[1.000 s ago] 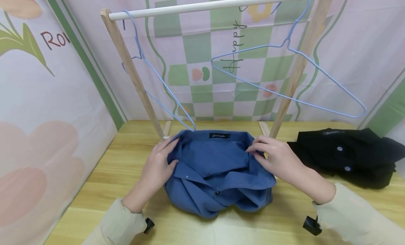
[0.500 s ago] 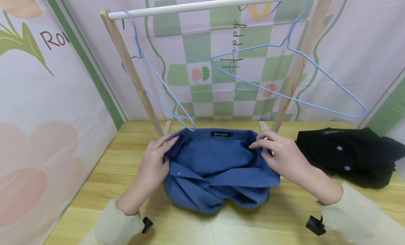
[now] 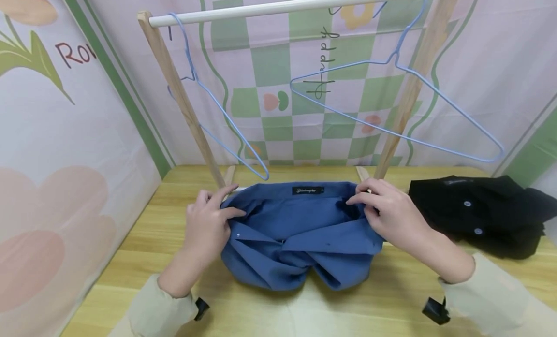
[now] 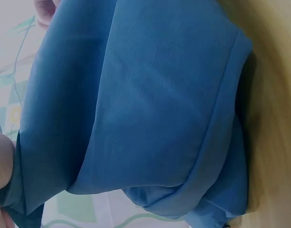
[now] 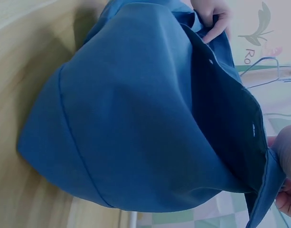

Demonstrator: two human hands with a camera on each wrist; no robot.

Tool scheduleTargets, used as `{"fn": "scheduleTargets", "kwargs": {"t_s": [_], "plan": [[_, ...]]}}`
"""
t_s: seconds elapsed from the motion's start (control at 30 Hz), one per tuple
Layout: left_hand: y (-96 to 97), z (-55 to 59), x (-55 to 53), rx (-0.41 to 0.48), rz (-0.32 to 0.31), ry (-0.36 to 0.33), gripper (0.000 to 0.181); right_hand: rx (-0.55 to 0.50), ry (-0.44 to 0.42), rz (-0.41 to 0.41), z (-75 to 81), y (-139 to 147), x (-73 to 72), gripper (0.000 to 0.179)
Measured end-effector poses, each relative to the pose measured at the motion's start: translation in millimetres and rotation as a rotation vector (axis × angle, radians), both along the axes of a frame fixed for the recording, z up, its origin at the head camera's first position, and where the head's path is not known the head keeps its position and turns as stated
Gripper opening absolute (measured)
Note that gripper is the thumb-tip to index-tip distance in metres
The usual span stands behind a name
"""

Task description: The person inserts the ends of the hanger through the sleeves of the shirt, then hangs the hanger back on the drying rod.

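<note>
A blue shirt stands bunched on the table, its neck opening facing up and a black label at the back of the collar. My left hand pinches the left side of the neck opening, thumb on the inside. On the opposite side my right hand grips the collar edge, its fingertips partly hidden by cloth. In the left wrist view, the shirt's blue cloth fills most of the picture. The right wrist view shows the shirt's side and both hands at its upper edge.
Behind the shirt rises a wooden rack with a white rail. Two blue wire hangers hang from it, a left hanger and a right hanger. A folded black garment with buttons lies at the right on the wooden table.
My hands have moved apart, the left one leftward and the right one rightward. The shirt's neck opening is stretched wider, and its front folds have shifted.
</note>
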State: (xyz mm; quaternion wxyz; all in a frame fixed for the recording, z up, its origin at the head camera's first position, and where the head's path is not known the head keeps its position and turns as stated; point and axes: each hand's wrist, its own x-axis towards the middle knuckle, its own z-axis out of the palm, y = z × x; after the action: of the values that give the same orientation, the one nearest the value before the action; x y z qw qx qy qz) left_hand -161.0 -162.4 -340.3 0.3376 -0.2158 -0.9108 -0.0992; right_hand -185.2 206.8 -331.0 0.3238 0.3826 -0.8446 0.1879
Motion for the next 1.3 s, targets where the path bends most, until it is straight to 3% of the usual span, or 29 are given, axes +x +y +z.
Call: {"fn": "scheduleTargets", "kwargs": {"t_s": [0.2,0.33,0.47,0.6,0.8,1.03,1.13,1.3], "plan": [[0.9,-2.9,0.5,-0.103,0.117,-0.117,0.036,0.018,0.022,0.012,-3.9,-0.3,0.3,0.035],[-0.3,-1.6,1.0,-0.054,0.161,-0.149,0.031,0.031,0.049,0.030,-2.3,-1.6,2.2,0.034],[-1.8,2.3,1.7,0.012,0.161,-0.080,0.025,0.025,0.075,0.035,2.0,-2.1,4.4,0.033],[-3.4,4.1,1.0,0.020,0.162,0.003,0.024,-0.003,0.091,0.021,2.3,-1.6,4.7,0.034],[-7.2,-1.1,-0.8,-0.020,0.159,0.017,0.029,0.019,0.070,0.019,-13.7,0.9,1.7,0.031],[-8.2,3.8,-4.9,-0.050,0.129,0.141,0.025,0.124,0.011,-0.055,-26.4,4.3,-4.4,0.017],[-8.3,6.4,-3.7,-0.056,0.151,0.080,0.029,0.127,0.012,-0.076,-25.5,5.3,-6.6,0.016],[-10.7,3.3,-0.7,-0.074,0.147,-0.174,0.034,0.165,-0.113,-0.115,-25.1,4.8,-3.6,0.014]]}}
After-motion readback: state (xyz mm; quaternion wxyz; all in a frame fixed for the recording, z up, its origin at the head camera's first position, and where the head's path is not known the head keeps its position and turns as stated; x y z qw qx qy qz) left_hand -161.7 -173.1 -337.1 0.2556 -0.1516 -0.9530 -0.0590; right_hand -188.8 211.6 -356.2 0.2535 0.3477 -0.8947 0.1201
